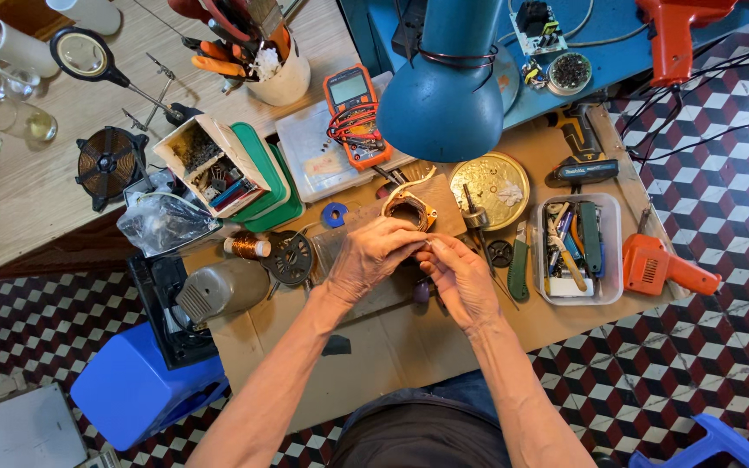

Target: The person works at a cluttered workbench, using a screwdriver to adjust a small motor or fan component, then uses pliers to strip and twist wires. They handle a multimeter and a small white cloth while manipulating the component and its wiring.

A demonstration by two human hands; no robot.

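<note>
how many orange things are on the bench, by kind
multimeter: 1
glue or heat guns, one by the tray, one at the top right: 2
orange-handled tools in the cup, partly hidden: cannot tell
total clearly seen: 3

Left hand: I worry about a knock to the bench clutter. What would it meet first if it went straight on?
The left hand points toward the right hand, whose fingers it already seems to touch.

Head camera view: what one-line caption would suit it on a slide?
Two bare hands, left hand and right hand, meet at a copper-wound coil on a cluttered bench under a blue lamp.
</note>
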